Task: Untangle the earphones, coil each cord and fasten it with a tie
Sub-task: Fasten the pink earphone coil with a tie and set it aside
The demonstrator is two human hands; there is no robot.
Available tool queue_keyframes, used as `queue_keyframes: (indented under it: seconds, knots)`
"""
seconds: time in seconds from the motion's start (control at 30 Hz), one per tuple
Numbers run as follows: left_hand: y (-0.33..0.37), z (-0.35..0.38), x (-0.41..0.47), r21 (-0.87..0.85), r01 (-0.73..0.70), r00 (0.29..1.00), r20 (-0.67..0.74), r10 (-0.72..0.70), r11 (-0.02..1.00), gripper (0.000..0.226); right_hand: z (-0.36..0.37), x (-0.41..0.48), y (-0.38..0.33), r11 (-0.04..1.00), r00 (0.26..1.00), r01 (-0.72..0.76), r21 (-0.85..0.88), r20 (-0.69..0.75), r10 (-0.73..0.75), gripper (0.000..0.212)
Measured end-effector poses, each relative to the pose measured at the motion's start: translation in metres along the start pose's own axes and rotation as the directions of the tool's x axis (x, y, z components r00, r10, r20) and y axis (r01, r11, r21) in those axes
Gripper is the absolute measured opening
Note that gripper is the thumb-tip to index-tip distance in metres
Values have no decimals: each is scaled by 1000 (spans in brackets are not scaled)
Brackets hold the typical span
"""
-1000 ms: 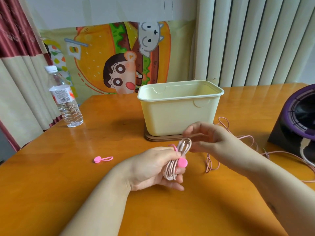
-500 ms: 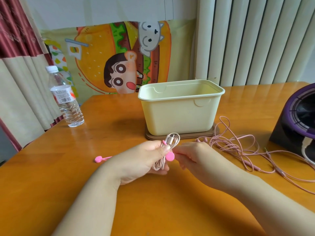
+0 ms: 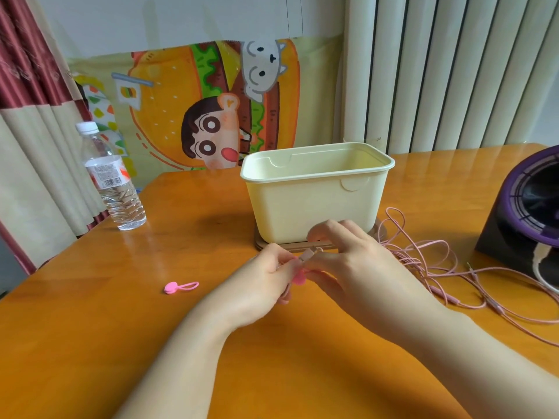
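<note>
Pale-pink coiled earphone cord (image 3: pixel 306 255) and round pink silicone tie (image 3: pixel 299 278), mostly hidden, pinched between left hand (image 3: pixel 266 281) and right hand (image 3: pixel 348 264).

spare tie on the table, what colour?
Pink, seen in the head view: the spare tie lies left of the hands.

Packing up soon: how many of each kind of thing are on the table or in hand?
Ties: 2, one lying loose, one held
Cord bundles: 2, a held coil, a loose tangle
Bottle: 1
Tub with base: 1
Black-and-purple device: 1
Total: 7
</note>
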State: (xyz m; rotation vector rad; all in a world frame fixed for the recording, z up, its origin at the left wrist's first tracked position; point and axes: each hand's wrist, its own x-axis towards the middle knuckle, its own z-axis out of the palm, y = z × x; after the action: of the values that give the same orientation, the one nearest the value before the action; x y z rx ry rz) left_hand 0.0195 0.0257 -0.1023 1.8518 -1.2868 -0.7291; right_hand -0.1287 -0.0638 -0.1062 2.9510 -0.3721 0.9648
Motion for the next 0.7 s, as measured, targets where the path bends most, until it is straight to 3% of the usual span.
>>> queue_keyframes:
  seconds: [0.3,0.4,0.5,0.7]
  knots:
    - [4,-5,-4,-290,71,990,136,-33,954,31,-10,2,6,985,1000,6,174,-21,-2,17]
    - [6,-7,-6,-402,104,983,181,-33,910,29,-11,2,7,967,999,-30,252,-33,39,27]
    - [7,-6,-6,-368,57,982,186,14,928,25,-11,1,11,938,991,-101,332,-49,124,24]
    - [7,-1,-4,-101,-94,982,153,109,990,16,-18,1,14,934,989,-148,325,33,146,9]
